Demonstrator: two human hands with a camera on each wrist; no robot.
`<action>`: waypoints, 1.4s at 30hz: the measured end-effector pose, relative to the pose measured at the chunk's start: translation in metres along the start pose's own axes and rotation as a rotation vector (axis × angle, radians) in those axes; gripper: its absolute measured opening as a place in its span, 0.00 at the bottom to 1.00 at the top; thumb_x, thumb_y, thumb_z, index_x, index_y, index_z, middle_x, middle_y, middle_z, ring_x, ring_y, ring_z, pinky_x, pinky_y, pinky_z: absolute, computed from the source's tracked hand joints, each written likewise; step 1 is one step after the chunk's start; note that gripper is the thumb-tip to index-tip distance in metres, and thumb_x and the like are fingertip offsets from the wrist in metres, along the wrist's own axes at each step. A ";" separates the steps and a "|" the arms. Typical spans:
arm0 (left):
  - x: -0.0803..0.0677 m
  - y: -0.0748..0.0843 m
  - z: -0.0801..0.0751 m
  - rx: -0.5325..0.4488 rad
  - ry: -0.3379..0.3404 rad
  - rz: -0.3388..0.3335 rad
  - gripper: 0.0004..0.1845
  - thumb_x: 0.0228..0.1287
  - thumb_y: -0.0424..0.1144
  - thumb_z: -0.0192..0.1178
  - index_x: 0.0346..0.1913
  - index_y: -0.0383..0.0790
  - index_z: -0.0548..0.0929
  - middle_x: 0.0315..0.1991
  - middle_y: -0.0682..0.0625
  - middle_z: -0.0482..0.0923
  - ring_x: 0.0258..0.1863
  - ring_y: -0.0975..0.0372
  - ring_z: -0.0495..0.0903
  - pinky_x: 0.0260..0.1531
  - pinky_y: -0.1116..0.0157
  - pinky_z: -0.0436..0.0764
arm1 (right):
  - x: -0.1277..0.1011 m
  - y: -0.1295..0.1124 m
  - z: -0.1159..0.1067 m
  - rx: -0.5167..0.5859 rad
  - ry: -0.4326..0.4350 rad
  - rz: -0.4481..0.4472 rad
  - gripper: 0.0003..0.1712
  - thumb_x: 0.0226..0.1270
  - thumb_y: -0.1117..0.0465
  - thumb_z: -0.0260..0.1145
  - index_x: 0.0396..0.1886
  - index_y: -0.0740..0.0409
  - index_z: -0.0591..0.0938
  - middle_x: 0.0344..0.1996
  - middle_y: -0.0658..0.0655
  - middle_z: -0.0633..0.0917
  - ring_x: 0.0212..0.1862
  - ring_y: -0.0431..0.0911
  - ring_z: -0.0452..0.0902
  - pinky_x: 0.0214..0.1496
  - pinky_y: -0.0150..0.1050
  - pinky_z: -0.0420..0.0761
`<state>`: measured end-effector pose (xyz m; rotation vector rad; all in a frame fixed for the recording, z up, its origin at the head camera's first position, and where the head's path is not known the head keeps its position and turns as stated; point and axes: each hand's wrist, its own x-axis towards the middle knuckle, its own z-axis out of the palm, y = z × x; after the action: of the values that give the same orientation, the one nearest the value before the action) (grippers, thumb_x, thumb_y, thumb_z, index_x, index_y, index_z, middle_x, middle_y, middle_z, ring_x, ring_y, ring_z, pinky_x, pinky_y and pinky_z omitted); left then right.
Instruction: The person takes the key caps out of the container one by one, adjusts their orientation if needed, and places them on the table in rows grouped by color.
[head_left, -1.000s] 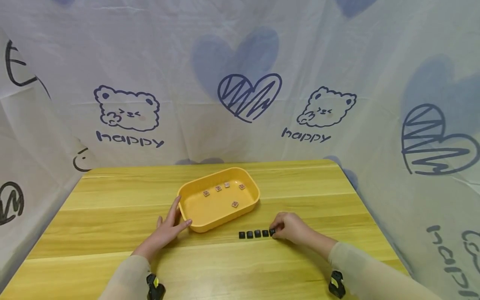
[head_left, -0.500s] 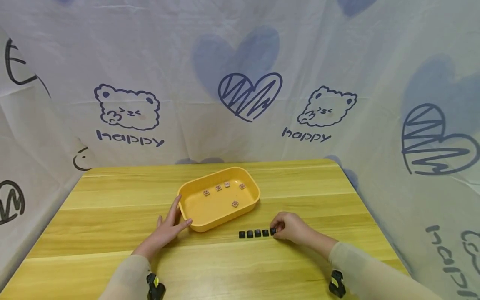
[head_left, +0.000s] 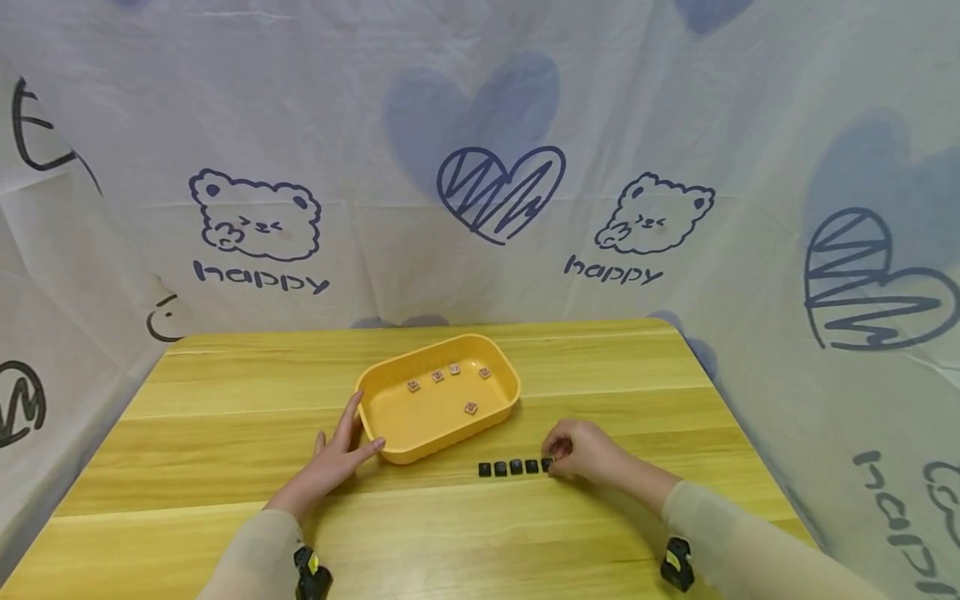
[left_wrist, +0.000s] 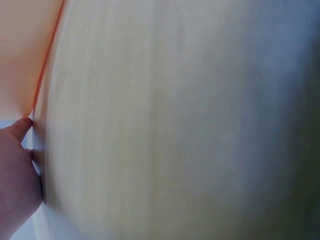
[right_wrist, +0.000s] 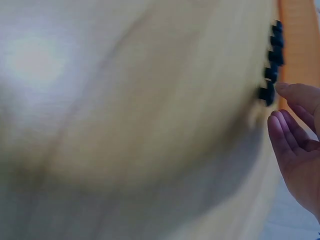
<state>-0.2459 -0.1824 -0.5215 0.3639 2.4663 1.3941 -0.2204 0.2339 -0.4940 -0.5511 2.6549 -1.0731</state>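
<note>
A yellow rectangular tray (head_left: pixel 420 451) lies angled on the table. My left hand (head_left: pixel 330 471) rests spread against its near-left end, thumb and fingertips touching the rim; the left wrist view catches only part of that hand (left_wrist: pixel 17 185) beside the tray wall (left_wrist: pixel 20 55). In front of the tray runs a straight row of several small black keycaps (head_left: pixel 516 467). At the row's right end my right hand (head_left: pixel 585 450) hovers over the last keycap (head_left: pixel 547 464), partly covering it. The right wrist view shows thumb and fingers apart, right beside that end keycap (right_wrist: pixel 269 94).
Inside the tray lie several small brownish square pieces (head_left: pixel 470 408) with marked tops, scattered apart. The wooden table (head_left: pixel 420 542) extends on both sides of the hands. A white cloth (head_left: pixel 360 167) printed with hearts and bears hangs behind the table and down its sides.
My right hand has risen slightly from the last black keycap, which stays at the end of the row. The left hand and tray have kept their places.
</note>
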 end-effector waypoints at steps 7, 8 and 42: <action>-0.002 -0.002 -0.003 0.013 0.019 0.012 0.50 0.71 0.54 0.56 0.78 0.53 0.29 0.73 0.29 0.46 0.73 0.40 0.44 0.61 0.37 0.18 | 0.013 -0.016 -0.020 -0.014 0.022 -0.038 0.11 0.56 0.71 0.73 0.40 0.65 0.85 0.34 0.57 0.83 0.34 0.42 0.78 0.35 0.34 0.81; -0.002 -0.002 -0.003 0.014 0.020 0.010 0.50 0.71 0.54 0.55 0.78 0.54 0.29 0.73 0.29 0.46 0.73 0.41 0.45 0.61 0.37 0.18 | 0.016 -0.018 -0.022 -0.015 0.022 -0.040 0.11 0.56 0.70 0.72 0.41 0.65 0.85 0.34 0.58 0.83 0.34 0.42 0.78 0.36 0.34 0.81; -0.002 0.002 -0.002 0.034 0.016 -0.002 0.49 0.71 0.53 0.55 0.78 0.52 0.31 0.74 0.31 0.46 0.74 0.43 0.45 0.62 0.38 0.19 | 0.117 -0.064 -0.018 -0.225 -0.141 -0.225 0.12 0.58 0.66 0.73 0.43 0.56 0.87 0.38 0.48 0.83 0.40 0.46 0.79 0.41 0.34 0.79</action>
<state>-0.2443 -0.1837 -0.5185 0.3595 2.5054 1.3608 -0.3159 0.1528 -0.4439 -0.9523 2.6502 -0.7587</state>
